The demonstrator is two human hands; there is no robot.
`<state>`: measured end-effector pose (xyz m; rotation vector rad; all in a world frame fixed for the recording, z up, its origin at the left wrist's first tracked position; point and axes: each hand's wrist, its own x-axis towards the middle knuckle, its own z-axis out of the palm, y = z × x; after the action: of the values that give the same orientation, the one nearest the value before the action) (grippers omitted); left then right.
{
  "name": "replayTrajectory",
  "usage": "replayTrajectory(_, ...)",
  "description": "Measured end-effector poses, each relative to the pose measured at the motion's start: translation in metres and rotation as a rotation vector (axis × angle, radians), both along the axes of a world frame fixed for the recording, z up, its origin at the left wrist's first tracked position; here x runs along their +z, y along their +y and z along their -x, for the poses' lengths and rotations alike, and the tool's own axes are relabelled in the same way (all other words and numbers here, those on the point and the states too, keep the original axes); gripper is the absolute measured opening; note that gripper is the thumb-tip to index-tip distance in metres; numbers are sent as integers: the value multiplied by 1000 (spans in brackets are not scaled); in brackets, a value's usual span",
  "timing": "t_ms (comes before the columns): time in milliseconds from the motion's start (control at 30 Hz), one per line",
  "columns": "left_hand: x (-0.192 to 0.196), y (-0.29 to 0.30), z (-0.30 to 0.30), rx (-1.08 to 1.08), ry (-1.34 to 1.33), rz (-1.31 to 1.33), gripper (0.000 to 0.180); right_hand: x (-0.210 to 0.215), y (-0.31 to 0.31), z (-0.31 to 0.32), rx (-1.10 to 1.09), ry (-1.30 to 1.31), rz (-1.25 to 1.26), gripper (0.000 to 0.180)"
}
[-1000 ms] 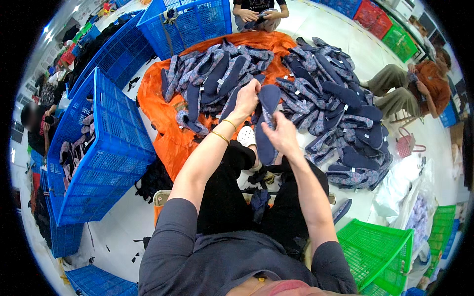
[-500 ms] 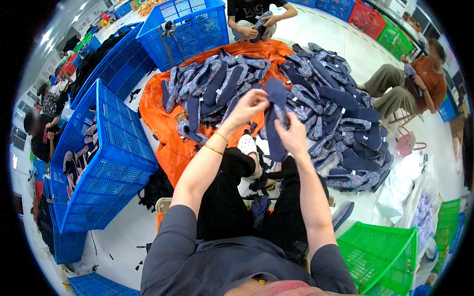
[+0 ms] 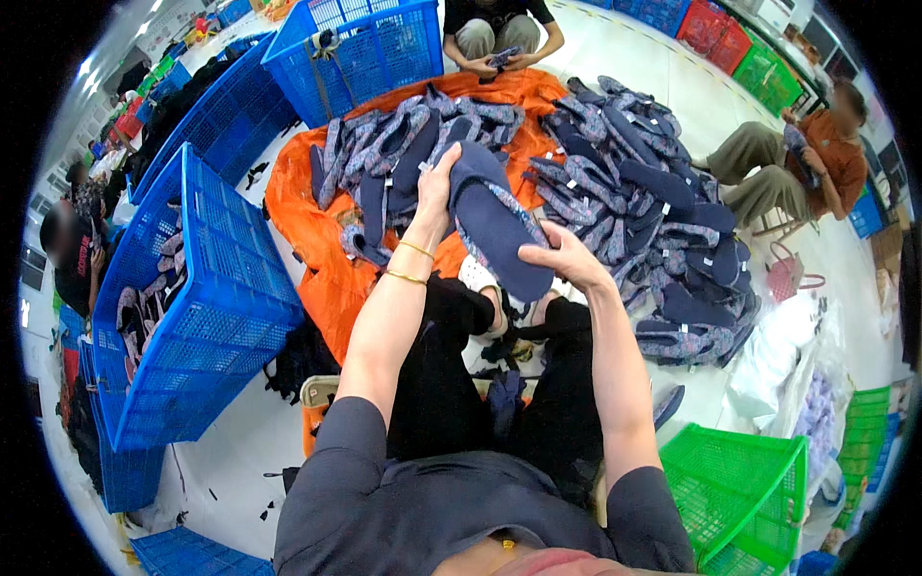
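A big blue perforated crate (image 3: 240,278) bounds the left, a crumpled orange sheet (image 3: 296,216) lies ahead, and a heap of patterned navy slippers (image 3: 663,192) spreads rightward, leaving open room above the black-trousered lap (image 3: 432,374). There one navy fabric slipper (image 3: 499,235) slants, far end gripped by the left hand (image 3: 437,182), near end pinched by the right hand (image 3: 571,257); it seems under inspection, and turning it would call for easing one grip.

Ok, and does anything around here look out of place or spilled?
Yes: what looks like a lone slipper lies near the green crate, apart from the right-hand slipper pile, and black scraps litter the floor on the left, looking untidy. The held slipper shows no obvious damage.
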<state>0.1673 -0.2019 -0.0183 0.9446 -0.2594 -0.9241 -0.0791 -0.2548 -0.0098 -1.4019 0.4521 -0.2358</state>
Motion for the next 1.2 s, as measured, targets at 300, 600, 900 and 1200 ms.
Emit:
replayTrajectory(300, 16, 1, 58, -503, -8, -72, 43, -22, -22, -3, -531, -345, -416, 34)
replayTrajectory(600, 14, 4, 78, -523, -48, 164, 28, -12, -13, -4, -474, -488, -578, 47)
replayTrajectory(900, -16, -13, 78, -279, -296, 109, 25, -9, -1, -21, -688, -468, -598, 28)
replayTrajectory(1200, -10, -13, 57, -373, -368, 71, 32, -14, -25, -3, -500, -355, -243, 30)
